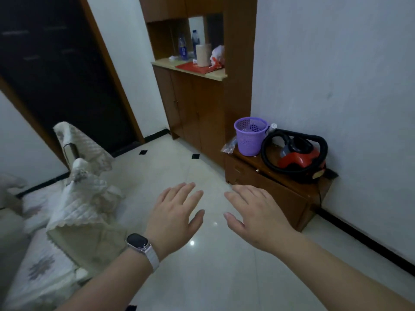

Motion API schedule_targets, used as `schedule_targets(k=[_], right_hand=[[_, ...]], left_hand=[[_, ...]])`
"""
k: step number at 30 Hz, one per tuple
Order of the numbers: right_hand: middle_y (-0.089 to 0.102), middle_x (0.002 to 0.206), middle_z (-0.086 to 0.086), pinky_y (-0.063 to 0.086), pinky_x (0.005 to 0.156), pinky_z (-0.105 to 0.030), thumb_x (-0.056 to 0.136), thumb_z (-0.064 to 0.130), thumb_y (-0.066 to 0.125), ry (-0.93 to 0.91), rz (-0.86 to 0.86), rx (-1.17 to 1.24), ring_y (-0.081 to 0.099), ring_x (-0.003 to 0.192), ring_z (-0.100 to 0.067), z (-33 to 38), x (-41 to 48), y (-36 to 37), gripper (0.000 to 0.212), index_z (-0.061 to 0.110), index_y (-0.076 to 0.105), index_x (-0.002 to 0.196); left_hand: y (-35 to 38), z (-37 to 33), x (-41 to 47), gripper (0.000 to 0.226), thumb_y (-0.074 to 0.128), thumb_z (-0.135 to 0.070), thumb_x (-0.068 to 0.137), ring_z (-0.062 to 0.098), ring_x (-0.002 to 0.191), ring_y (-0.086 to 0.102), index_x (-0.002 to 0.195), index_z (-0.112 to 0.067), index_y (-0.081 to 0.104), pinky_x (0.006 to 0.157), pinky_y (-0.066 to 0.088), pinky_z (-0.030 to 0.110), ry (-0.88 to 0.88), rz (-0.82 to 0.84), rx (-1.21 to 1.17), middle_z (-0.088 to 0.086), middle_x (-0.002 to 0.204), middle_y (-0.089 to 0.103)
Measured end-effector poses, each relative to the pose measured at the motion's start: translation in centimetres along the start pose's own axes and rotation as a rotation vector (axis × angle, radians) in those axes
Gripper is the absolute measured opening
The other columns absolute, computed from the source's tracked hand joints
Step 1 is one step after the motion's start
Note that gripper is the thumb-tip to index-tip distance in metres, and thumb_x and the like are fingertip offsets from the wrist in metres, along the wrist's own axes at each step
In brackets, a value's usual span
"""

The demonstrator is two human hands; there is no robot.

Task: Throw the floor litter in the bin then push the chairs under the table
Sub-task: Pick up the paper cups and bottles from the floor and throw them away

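Purple bin (250,136) stands beyond the left hand (177,215) and right hand (258,217), both grips released, empty.

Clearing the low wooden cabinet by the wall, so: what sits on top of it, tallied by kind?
purple basket: 1
red vacuum cleaner: 1
clear plastic bag: 1
white-capped item behind the basket, kind unclear: 1
Total: 4

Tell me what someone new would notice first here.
The left hand and right hand spread open over the pale floor at centre, holding nothing. To the right, a purple bin and a red vacuum sit side by side on a low cabinet by the wall.
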State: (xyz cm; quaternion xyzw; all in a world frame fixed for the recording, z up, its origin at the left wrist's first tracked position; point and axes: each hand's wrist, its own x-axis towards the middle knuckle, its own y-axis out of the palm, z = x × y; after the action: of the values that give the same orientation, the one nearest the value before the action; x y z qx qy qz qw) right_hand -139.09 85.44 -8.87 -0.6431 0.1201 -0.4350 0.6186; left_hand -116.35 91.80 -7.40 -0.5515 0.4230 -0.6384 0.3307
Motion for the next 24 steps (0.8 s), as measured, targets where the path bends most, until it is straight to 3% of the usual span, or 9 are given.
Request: schedule_targets(k=[12, 19, 24], right_hand=[[0.062, 0.121, -0.003, 0.048, 0.085, -0.038, 0.088, 0.048, 0.049, -0.058, 0.051, -0.048, 0.058, 0.108, -0.023, -4.6, 18.2, 8.6, 0.046, 0.018, 0.064, 0.119], [0.06, 0.125, -0.001, 0.047, 0.087, -0.036, 0.091, 0.051, 0.047, -0.111, 0.07, -0.143, 0.056, 0.112, -0.02, -4.1, 32.0, 11.7, 0.046, 0.022, 0.06, 0.124], [0.063, 0.121, -0.005, 0.048, 0.086, -0.038, 0.09, 0.048, 0.047, -0.126, 0.007, -0.079, 0.059, 0.108, -0.024, -3.4, 38.3, 15.0, 0.046, 0.016, 0.064, 0.119]], left_hand=[[8.4, 13.5, 11.1, 0.044, 0.048, -0.042, 0.09, 0.03, 0.118, 0.058, 0.121, -0.016, 0.066, 0.096, 0.048, 0.043, -0.113, -0.062, -0.038, 0.008, 0.127, 0.063], [11.2, 24.1, 19.1, 0.045, 0.047, -0.044, 0.09, 0.026, 0.119, 0.057, 0.123, -0.019, 0.064, 0.1, 0.044, 0.042, -0.172, -0.07, -0.052, 0.005, 0.129, 0.062], [12.2, 29.3, 21.8, 0.045, 0.046, -0.044, 0.09, 0.024, 0.115, 0.059, 0.122, -0.019, 0.064, 0.098, 0.042, 0.039, -0.251, -0.065, -0.05, 0.004, 0.127, 0.063]])
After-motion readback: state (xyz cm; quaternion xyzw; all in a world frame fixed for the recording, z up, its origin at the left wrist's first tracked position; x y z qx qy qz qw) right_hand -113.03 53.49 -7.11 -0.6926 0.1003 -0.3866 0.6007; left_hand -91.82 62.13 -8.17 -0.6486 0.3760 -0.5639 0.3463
